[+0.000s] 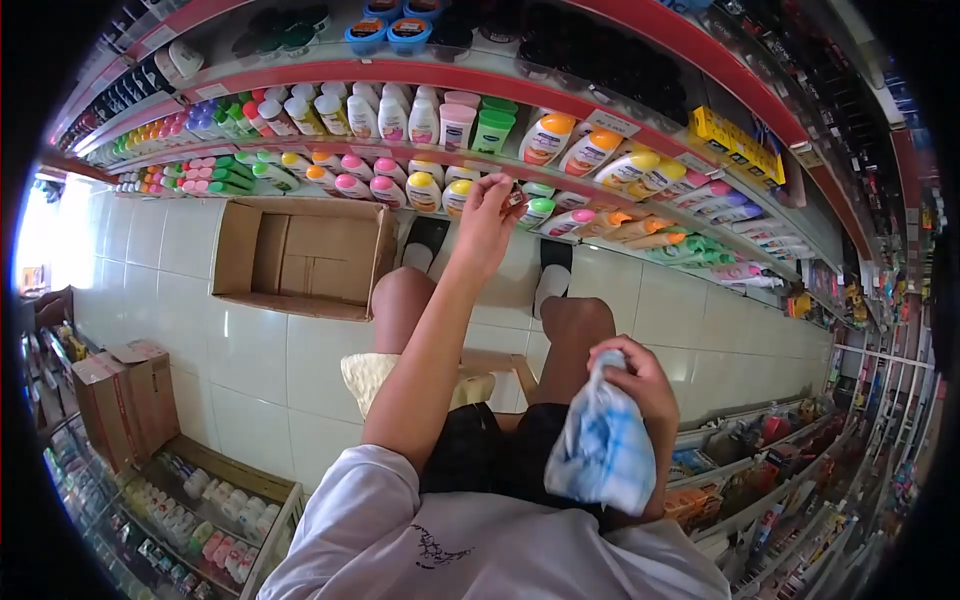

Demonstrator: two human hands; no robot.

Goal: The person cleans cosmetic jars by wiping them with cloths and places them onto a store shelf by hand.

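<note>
Raised in front of the lower shelf, my left hand (485, 222) has its fingers closed around a small dark reddish item (516, 197), too small to make out. Behind it stand lotion bottles with yellow caps (424, 192) and green caps (538, 208). My right hand (641, 384) is beside my right thigh, wrapped round the top of a blue and white checked cloth (604, 446), which hangs down in folds. A pale yellow cloth (366, 383) lies under my left forearm.
An open cardboard box (305, 306) sits on the tiled floor at the left of my feet. Another carton (124, 400) stands at the far left. Stocked shelves (440, 74) curve across the front; low racks (745, 440) line the right rear.
</note>
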